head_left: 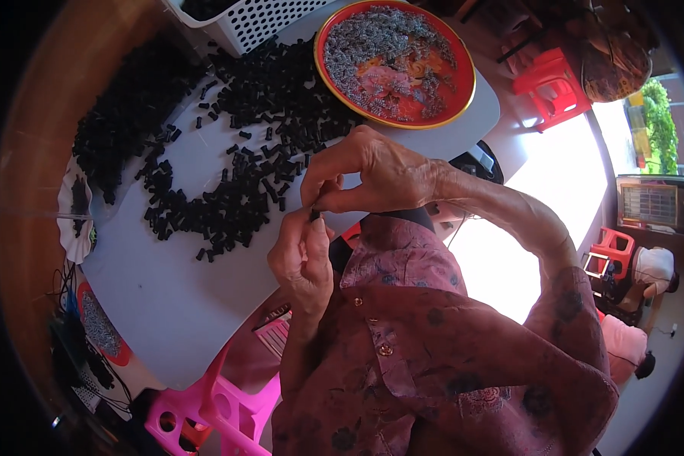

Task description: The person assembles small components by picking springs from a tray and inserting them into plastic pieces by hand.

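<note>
My left hand (304, 262) is closed, pinching a small black cylindrical piece (315, 216) between thumb and fingertips. Right above it, my right hand (365, 171) bends its thumb and fingers together over the top of that piece. Whatever the right fingertips grip is too small and too covered to make out. Both hands are held over the near right edge of a white table (152, 296). Beyond them spreads a loose heap of similar black pieces (205, 216). A round red tray (462, 87) with a gold rim holds many small silvery, coil-like metal parts (372, 34).
A white perforated basket (273, 23) stands at the table's far edge. A pink plastic stool (239, 406) is at the lower left, near a red tray of metal parts (99, 323) and cables. Red stools (551, 87) and other people (623, 346) are off to the right.
</note>
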`<state>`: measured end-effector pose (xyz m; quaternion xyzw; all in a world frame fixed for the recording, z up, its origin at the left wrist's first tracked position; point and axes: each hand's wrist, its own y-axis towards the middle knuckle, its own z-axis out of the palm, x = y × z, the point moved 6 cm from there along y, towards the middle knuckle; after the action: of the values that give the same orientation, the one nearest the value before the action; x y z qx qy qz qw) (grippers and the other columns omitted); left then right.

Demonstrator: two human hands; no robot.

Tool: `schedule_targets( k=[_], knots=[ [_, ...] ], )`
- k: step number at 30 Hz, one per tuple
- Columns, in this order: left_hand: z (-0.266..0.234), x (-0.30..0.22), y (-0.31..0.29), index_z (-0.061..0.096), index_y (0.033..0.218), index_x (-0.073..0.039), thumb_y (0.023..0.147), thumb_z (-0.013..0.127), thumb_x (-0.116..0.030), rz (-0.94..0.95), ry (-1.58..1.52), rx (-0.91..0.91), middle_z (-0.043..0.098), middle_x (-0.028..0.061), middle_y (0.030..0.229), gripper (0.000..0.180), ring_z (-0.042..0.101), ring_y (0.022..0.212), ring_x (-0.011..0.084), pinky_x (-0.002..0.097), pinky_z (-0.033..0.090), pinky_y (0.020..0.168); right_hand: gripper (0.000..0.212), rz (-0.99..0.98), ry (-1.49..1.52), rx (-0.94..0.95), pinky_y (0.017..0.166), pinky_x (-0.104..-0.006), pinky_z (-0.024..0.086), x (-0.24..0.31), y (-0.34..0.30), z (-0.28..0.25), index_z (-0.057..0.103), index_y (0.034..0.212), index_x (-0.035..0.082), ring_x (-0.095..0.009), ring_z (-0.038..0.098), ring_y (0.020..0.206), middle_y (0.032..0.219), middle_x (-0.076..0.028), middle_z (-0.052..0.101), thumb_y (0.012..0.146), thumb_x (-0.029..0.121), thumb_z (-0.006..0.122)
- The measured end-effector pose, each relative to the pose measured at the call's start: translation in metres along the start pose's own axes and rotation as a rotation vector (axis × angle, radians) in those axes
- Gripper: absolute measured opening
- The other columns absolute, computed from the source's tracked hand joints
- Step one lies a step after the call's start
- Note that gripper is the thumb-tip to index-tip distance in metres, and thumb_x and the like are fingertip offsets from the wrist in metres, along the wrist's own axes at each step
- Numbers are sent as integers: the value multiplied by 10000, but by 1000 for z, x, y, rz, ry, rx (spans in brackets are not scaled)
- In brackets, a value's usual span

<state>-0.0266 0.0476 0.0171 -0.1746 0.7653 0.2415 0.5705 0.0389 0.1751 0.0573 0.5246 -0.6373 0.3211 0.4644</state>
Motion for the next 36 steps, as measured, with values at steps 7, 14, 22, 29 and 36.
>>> schedule_targets(
  k=[7,14,22,29,36],
  knots=[
    [-1,4,-1,585,948,39,920,518,-125,6,-6,-41,578,72,673,179,532,596,131,260,429,553,85,104,130,-54,612,-266,487,-10,-2,5,674,826,28,-130,629,667,737,-46,665,778,90,707],
    [0,7,-2,558,977,34,910,515,-41,34,-50,8,574,115,798,110,579,623,185,293,449,547,99,-192,-427,-242,590,-313,497,-1,36,-20,652,850,8,-225,626,657,765,-102,632,775,67,673],
    [0,11,-3,580,982,58,920,508,-62,47,-114,-17,589,72,769,153,538,632,111,230,458,574,111,-338,-987,125,799,-394,457,-11,83,-1,616,843,11,-257,592,885,873,-88,572,735,39,613],
    [1,11,-3,586,979,55,917,514,-73,16,-147,-21,599,74,789,160,540,636,107,230,456,579,87,-302,-806,3,680,-358,483,-4,82,-6,586,775,4,-263,602,700,752,-79,578,689,10,603],
    [-4,6,-2,557,981,28,920,502,-61,18,-99,2,578,96,775,121,565,606,147,258,436,541,117,86,338,-159,666,-227,526,-11,17,0,678,915,2,-76,624,718,808,-34,683,801,21,661]
  ],
)
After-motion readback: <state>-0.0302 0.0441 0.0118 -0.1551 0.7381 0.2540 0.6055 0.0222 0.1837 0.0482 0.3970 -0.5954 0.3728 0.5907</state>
